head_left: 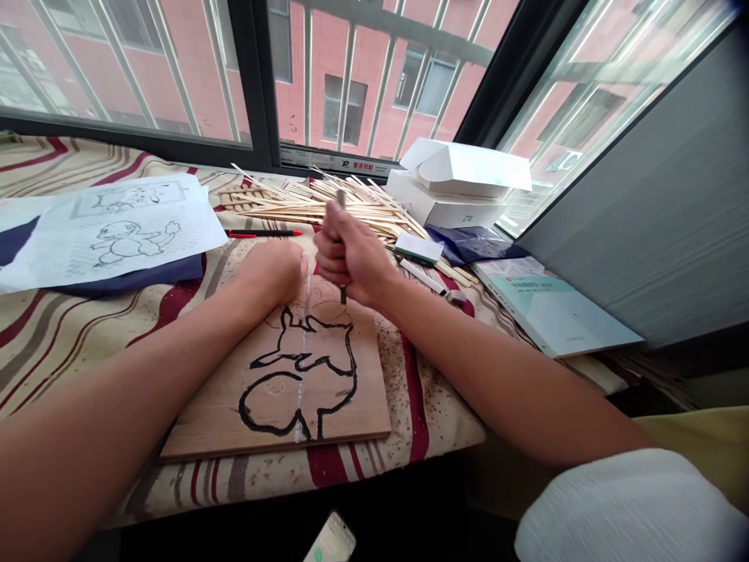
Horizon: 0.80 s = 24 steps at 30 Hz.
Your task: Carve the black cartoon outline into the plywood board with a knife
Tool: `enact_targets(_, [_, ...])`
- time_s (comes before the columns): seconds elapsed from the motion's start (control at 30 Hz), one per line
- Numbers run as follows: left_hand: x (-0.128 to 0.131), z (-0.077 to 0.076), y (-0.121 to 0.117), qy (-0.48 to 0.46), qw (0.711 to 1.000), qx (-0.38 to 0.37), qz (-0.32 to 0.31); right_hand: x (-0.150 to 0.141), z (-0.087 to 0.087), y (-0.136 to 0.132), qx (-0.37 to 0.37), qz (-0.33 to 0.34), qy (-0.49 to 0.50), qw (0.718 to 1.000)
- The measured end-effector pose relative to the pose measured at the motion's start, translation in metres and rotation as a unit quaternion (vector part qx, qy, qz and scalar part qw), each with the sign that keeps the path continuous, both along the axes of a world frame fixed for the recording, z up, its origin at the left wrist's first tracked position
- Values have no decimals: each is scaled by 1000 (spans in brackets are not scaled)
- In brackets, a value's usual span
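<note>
White sleeve (632, 507) in right foreground. Board (204, 417) lies flat on the cloth-covered bench (445, 406), black outline upward. Right hand (356, 254): fingers closed around a near-upright tool (342, 295) over the far part; tip contact unconfirmed. Left hand (272, 269) beside it: fingers seemingly curled, closure and any hold cannot be told. Advised: steady pressure along the line, left hand clear of the tip.

Black outlines (320, 424) on brown board (269, 398)
</note>
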State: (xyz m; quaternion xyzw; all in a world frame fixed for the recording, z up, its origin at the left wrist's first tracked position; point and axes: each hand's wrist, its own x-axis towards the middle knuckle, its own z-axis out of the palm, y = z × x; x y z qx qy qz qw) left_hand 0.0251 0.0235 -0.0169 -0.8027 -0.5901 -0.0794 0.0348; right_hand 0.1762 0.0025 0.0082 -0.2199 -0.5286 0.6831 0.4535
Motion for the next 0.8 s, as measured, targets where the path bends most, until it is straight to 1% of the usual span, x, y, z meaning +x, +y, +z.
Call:
enact_targets(0.03, [1, 1, -1, 15, 1000, 6, 12, 6, 3, 5, 9, -29, 6, 1000])
enact_targets(0.1, [4, 4, -2, 51, 998, 18, 27, 18, 7, 15, 27, -53, 8, 998])
enact_targets(0.17, [6, 7, -3, 81, 996, 20, 20, 23, 7, 19, 44, -39, -6, 998])
enact_targets(0.23, [7, 9, -3, 99, 995, 16, 14, 22, 3, 20, 67, -9, -22, 997])
enact_targets(0.3, [6, 10, -3, 97, 995, 5, 11, 16, -3, 18, 99, 16, -33, 994])
enact_targets(0.4, [3, 10, -3, 80, 997, -13, -9, 8, -11, 17, 137, 38, -39, 989])
enact_targets(0.53, [-1, 8, -1, 51, 998, -16, -35, 9, -13, 19, 127, 40, -31, 991])
enact_targets(0.63, [-3, 7, 0, 38, 998, -12, -48, 12, -10, 18, 110, 37, -20, 993])
enact_targets(0.8, [-4, 6, 1, 28, 996, -10, -86, 13, -4, 13, 105, 30, -23, 994])
